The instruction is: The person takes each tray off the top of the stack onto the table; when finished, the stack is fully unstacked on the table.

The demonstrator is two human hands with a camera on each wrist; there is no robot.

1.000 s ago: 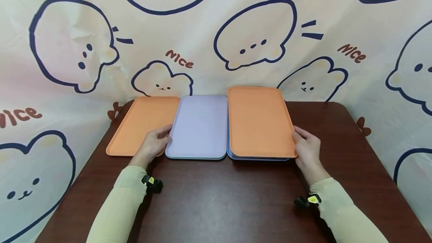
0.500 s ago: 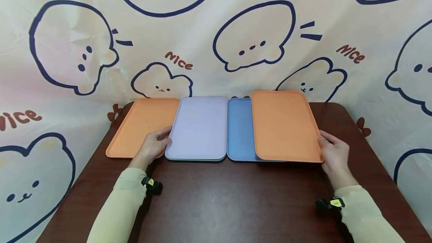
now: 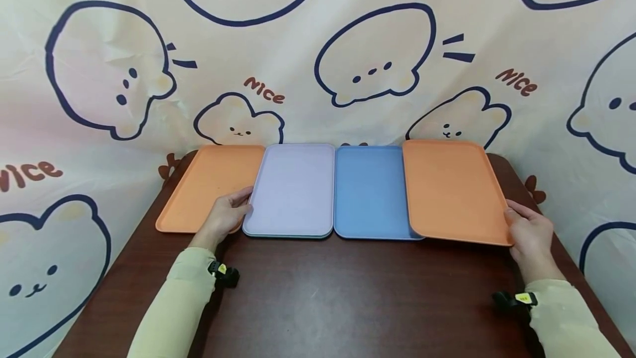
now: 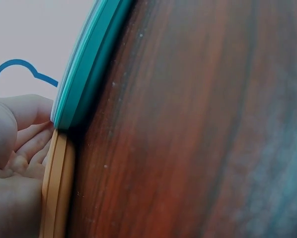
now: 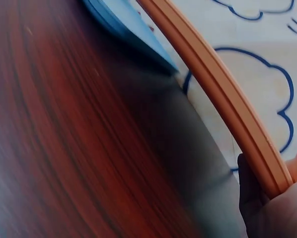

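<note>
In the head view my right hand pinches the right edge of an orange tray, which is tilted and raised above the table. Its left edge overlaps the right side of a blue tray. The right wrist view shows my fingers on the rim of this orange tray, with the blue tray lower down. My left hand touches the left edge of a lavender tray stacked on a teal tray. Beneath that hand lies another orange tray.
A dark brown wooden table bears the trays in a row along its far side. Behind it hangs a pale cloth with cartoon animals and "Nice" lettering. Dark wrist cameras sit on both wrists.
My right hand has carried the orange tray rightward from over the blue tray, uncovering most of it. My left hand and the lavender tray have stayed in place.
</note>
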